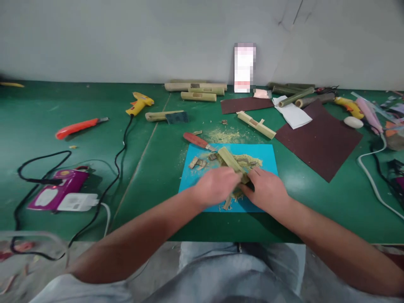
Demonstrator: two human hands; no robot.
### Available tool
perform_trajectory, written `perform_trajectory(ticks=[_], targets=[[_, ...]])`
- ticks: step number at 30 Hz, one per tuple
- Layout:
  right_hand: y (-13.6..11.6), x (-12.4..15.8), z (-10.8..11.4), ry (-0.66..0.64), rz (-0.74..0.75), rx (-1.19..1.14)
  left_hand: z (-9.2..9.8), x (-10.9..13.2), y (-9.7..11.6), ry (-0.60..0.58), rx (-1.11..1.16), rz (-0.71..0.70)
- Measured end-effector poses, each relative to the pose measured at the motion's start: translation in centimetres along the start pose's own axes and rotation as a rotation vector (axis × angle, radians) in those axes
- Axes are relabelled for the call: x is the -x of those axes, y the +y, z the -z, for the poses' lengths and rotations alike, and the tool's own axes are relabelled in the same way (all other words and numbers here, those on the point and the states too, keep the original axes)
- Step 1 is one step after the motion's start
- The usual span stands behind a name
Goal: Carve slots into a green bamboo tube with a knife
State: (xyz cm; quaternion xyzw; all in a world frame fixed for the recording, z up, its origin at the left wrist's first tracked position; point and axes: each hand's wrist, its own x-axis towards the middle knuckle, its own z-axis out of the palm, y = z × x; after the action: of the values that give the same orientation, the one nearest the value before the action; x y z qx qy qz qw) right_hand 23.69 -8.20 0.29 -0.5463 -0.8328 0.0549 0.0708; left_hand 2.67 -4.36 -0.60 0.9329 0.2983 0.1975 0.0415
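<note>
A length of split bamboo (pixel 229 159) lies slantwise over a blue mat (pixel 227 148), its far end pointing up and left. My right hand (pixel 268 187) grips its near end, thumb and fingers wrapped round it. Closed and slightly blurred, my left hand (pixel 217 186) rests against the bamboo; what its fingers pinch is hidden. Bamboo chips (pixel 198 162) and pale sawdust (pixel 252 160) are scattered around the bamboo. A red-handled knife (pixel 197 140) lies at the mat's upper left edge, its blade over the mat.
Several bamboo tubes (pixel 198 97) lie along the back, near a propped phone (pixel 244 67). To the left are a yellow glue gun (pixel 139 104), an orange cutter (pixel 78 128) and a purple power strip (pixel 59 189) with cords. Brown sandpaper sheets (pixel 322 139) and another glue gun (pixel 349 107) are right.
</note>
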Motion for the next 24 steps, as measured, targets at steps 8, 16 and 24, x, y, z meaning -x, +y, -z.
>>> perform_trajectory(ticks=[8,16,24], targets=[[0.0,0.1,-0.3,0.057,0.018,-0.001,0.0,-0.1,-0.7,0.142,0.025,0.122],[-0.1,0.0,0.3,0.038,-0.015,-0.008,-0.4,0.1,-3.1,0.251,0.025,0.204],[0.1,0.0,0.2,0.119,-0.038,0.023,-0.3,0.1,-3.8,0.264,0.049,0.246]])
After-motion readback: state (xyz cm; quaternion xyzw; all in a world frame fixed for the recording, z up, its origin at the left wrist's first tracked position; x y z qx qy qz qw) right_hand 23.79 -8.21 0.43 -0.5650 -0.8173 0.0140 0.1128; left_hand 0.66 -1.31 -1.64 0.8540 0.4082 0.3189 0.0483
